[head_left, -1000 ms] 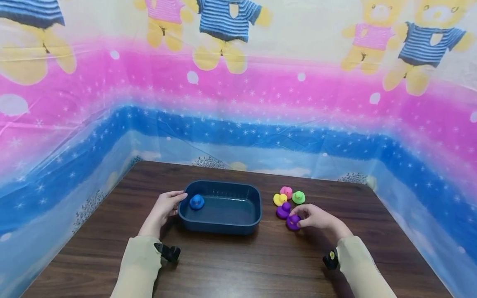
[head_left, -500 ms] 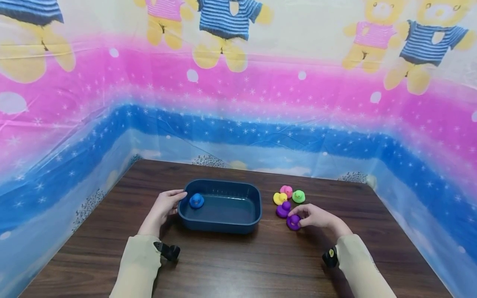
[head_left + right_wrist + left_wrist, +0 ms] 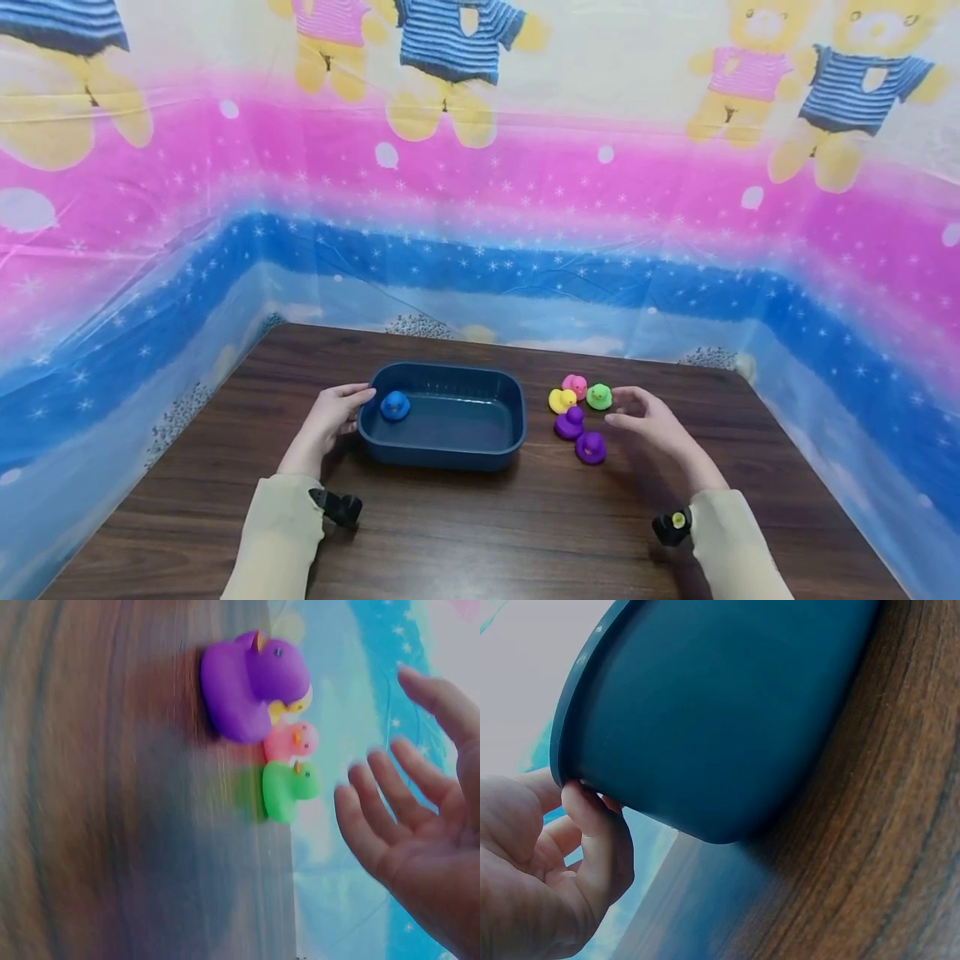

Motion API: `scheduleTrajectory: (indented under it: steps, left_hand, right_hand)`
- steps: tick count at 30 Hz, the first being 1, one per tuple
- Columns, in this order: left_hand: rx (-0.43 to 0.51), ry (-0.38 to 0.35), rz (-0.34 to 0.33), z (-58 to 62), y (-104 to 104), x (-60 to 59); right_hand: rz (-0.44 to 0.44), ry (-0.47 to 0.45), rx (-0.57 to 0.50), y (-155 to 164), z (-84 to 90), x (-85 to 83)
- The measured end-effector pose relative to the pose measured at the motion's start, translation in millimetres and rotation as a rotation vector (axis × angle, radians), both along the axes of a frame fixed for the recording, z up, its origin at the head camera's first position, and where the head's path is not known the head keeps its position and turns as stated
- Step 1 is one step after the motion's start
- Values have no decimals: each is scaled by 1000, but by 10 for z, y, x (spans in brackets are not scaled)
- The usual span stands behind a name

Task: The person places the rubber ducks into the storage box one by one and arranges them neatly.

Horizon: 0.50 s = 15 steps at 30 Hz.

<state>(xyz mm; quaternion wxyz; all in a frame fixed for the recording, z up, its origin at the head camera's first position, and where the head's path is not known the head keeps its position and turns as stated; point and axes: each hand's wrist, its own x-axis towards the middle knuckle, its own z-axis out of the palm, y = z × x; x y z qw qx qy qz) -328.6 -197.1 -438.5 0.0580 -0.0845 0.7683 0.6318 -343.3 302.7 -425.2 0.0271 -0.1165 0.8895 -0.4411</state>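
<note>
A dark blue tub (image 3: 491, 454) stands on the brown table with a blue duck (image 3: 394, 406) inside at its left end. My left hand (image 3: 330, 419) holds the tub's left rim (image 3: 566, 761), thumb above and fingers (image 3: 592, 832) curled under it. To the tub's right sit a yellow duck (image 3: 561, 401), a pink duck (image 3: 576, 386), a green duck (image 3: 598, 397) and two purple ducks (image 3: 570, 423) (image 3: 591, 447). My right hand (image 3: 637, 414) hovers open just right of the green duck (image 3: 285, 787), fingers (image 3: 375, 825) spread, holding nothing.
The table (image 3: 465, 533) is walled on three sides by a plastic curtain (image 3: 480, 250) printed with bears. Bare wood lies in front of the tub and to the right of the ducks.
My right hand has let go of the near purple duck, which stays on the table. That hand has moved back and right and has spread open beside the green duck. The left hand has not moved.
</note>
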Motion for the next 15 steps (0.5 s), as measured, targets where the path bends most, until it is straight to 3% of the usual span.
scheduleTrajectory:
  steps: [7,15]
  left_hand:
    - [8,0,-5,11,5,10]
    - [15,4,-13,25,5,30]
  right_hand:
    - [-254,-112,-109,-215,-91,162]
    - [-336,-191,-187,-441,-235,285]
